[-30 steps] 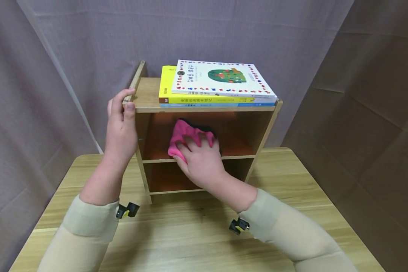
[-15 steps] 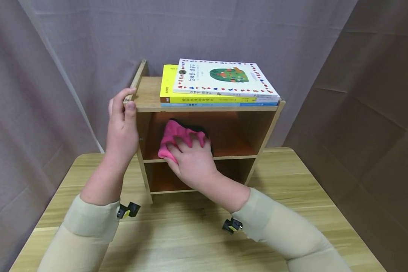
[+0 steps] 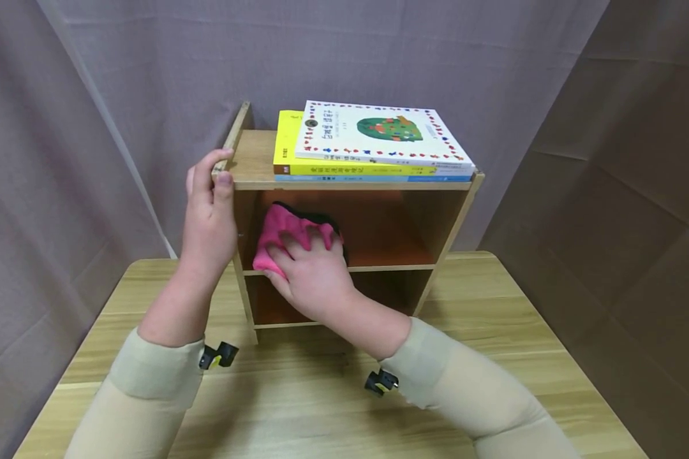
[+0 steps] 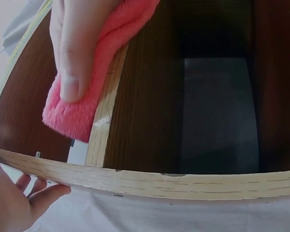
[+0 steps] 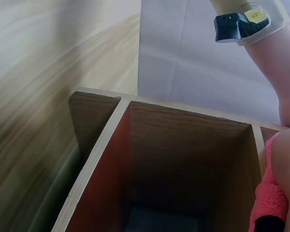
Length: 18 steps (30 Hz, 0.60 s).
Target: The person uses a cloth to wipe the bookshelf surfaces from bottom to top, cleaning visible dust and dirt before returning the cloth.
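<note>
A small wooden bookshelf [image 3: 254, 156] stands on the table. My left hand [image 3: 211, 220] grips the upper edge of its left side panel, and in the left wrist view those fingertips [image 4: 50, 195] reach past the panel's edge. On the middle shelf, toward the left, lies a pink cloth [image 3: 281, 223] with a dark underside. My right hand [image 3: 317, 274] holds it against the board with spread, bent fingers. The left wrist view shows the right thumb [image 4: 75, 58] on the cloth at the shelf's front edge. Part of the cloth is hidden under the hand.
Stacked flat on the bookshelf's top are a white picture book [image 3: 387, 131], a yellow book [image 3: 286, 140] and a blue one [image 3: 379, 178]. A lower compartment [image 3: 270, 303] sits under the middle shelf. Grey curtain [image 3: 321, 57] hangs behind; the wooden table [image 3: 298, 395] spreads in front.
My right hand has slid the pink cloth left along the middle shelf, toward the left side panel. The left hand keeps its hold on the panel; the books stay in place.
</note>
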Each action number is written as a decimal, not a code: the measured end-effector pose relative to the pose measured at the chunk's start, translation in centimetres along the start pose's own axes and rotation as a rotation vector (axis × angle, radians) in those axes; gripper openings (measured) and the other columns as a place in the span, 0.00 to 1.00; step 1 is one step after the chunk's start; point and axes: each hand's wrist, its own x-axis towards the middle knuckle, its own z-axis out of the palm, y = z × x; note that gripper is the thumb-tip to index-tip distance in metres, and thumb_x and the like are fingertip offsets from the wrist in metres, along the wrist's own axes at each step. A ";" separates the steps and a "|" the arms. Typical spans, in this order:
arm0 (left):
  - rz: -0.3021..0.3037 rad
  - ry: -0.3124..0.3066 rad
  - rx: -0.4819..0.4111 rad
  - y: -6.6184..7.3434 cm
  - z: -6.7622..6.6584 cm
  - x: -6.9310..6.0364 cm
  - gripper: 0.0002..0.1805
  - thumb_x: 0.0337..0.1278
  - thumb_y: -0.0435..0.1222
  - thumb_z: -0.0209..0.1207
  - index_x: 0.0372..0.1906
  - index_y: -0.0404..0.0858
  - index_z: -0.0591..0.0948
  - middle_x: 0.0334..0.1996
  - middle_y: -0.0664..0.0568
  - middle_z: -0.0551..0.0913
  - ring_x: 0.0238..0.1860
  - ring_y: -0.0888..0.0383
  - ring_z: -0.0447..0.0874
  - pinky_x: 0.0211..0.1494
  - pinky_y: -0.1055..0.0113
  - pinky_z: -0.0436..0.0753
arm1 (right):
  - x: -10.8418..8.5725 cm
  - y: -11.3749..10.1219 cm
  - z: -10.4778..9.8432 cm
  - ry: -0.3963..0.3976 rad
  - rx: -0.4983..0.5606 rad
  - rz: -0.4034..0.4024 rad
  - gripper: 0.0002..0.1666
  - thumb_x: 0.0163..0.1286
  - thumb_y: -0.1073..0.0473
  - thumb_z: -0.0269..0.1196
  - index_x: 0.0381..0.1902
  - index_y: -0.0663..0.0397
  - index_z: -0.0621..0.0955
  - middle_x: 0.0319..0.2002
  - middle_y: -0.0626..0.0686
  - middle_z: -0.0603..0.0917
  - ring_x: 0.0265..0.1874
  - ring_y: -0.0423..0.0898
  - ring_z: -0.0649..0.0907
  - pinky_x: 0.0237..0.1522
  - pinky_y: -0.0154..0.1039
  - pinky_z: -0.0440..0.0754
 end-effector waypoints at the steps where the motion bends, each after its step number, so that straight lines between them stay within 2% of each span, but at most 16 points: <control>1: 0.000 0.001 -0.001 0.0 0.0 0.0 0.29 0.72 0.62 0.41 0.68 0.54 0.70 0.57 0.50 0.65 0.50 0.56 0.66 0.51 0.59 0.66 | 0.1 -0.2 0.0 0.001 -0.004 -0.002 0.28 0.75 0.32 0.46 0.64 0.31 0.76 0.63 0.44 0.76 0.59 0.61 0.74 0.50 0.66 0.72; 10: -0.007 -0.005 0.009 0.0 0.0 0.0 0.26 0.73 0.61 0.42 0.67 0.56 0.70 0.61 0.48 0.65 0.54 0.56 0.66 0.56 0.53 0.67 | 1.1 -1.5 0.1 -0.046 -0.017 -0.026 0.30 0.75 0.31 0.43 0.66 0.33 0.73 0.65 0.45 0.74 0.60 0.59 0.71 0.51 0.64 0.72; 18: 0.007 0.001 0.002 -0.1 -0.1 0.1 0.29 0.70 0.63 0.42 0.67 0.56 0.71 0.58 0.50 0.66 0.52 0.57 0.66 0.53 0.58 0.67 | 1.1 -1.7 -0.1 -0.065 -0.034 -0.014 0.32 0.75 0.30 0.43 0.69 0.33 0.71 0.66 0.47 0.73 0.61 0.59 0.71 0.52 0.64 0.72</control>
